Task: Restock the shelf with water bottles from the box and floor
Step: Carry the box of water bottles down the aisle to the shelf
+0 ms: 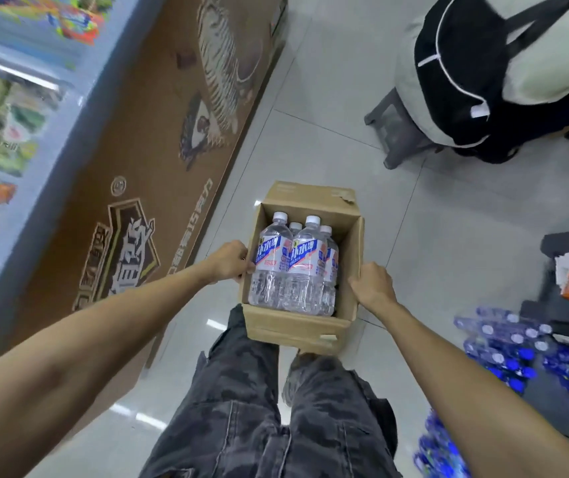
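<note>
While the open cardboard box (302, 326) holds four upright water bottles (293, 270) at centre frame, the left hand (229, 262) grips its left wall; the right hand (372, 282) grips its right wall.

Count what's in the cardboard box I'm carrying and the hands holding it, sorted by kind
Water bottles with white caps, upright in the cardboard box: 4
Hands gripping the box sides, left hand and right hand: 2
Total: 6
The blue-capped bottles at the right edge are too blurred to count.

A shop aisle: a glass-topped freezer (10, 139) of packaged goods, a branded display panel (158, 139), and stacked blue-capped bottle packs (503, 343) line the tiled floor (431, 215).
</note>
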